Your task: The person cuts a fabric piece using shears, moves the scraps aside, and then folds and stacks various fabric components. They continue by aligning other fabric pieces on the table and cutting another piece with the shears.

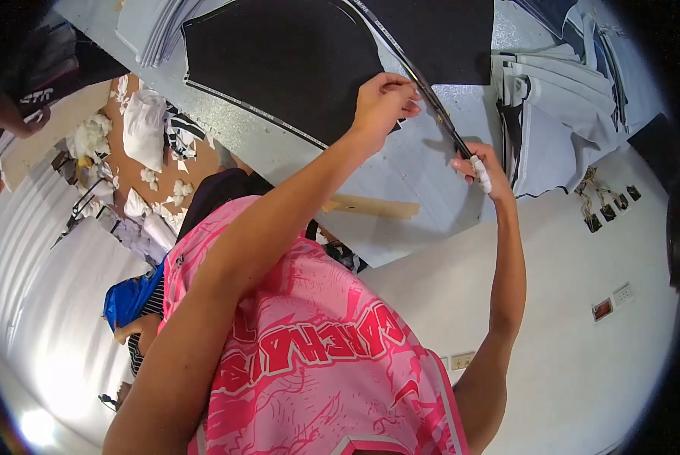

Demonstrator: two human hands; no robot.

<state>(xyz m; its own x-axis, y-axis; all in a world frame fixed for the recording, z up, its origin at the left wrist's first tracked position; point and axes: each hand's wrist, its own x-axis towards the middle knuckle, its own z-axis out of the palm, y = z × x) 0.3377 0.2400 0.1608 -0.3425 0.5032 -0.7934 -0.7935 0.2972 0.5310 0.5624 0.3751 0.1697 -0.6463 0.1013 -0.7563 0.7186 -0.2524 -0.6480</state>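
My right hand [488, 168] is closed around the white-wrapped end [480, 174] of a long, thin dark strip [440, 114] with pale edges. That strip runs up and left over the table, past the top edge of the view. My left hand [385, 105] has its fingers curled and its thumb against them, right beside the strip's middle. Whether anything is between those fingers is hidden. Under my left hand lies a large black fabric panel [279, 68] with a white printed border; a second black panel [454, 45] lies beyond the strip.
Stacked grey-white fabric pieces [560, 114] lie at the table's right end, others [154, 34] at upper left. A tan strip [374, 206] rests near the grey table's [385, 239] near edge. Scraps and a white sack [144, 129] cover the floor. Another person [21, 114] is at far left.
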